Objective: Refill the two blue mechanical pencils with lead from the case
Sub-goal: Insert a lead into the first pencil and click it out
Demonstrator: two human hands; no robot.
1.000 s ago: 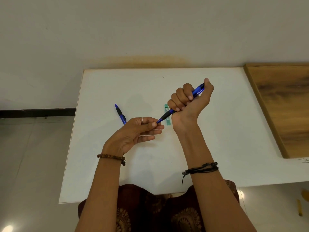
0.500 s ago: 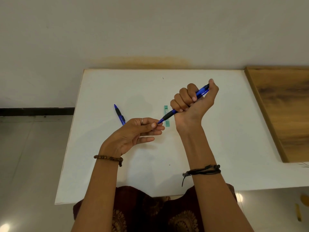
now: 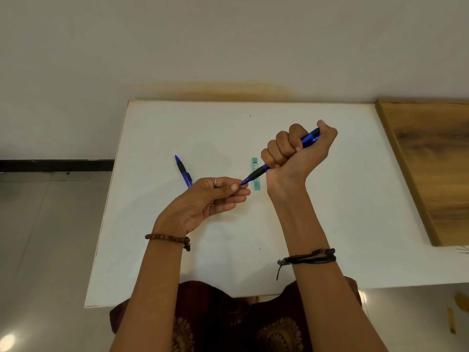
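Observation:
My right hand point(image 3: 295, 151) grips one blue mechanical pencil point(image 3: 257, 173) in a fist above the white table point(image 3: 330, 199), with the thumb over its top end. The pencil slants down to the left. Its tip meets my left hand point(image 3: 215, 196), whose thumb and fingertips pinch together right at the tip. No lead can be made out between them. The second blue pencil point(image 3: 183, 171) lies on the table left of my hands, its lower end hidden by my left hand. The green lead case point(image 3: 255, 165) lies flat behind the held pencil.
A wooden board point(image 3: 436, 168) lies against the table's right side. The wall runs along the table's far edge. Tiled floor shows to the left, and my lap is under the near edge.
Almost nothing differs. Both hands keep their hold on the slanted pencil, and the whole view has drifted only slightly.

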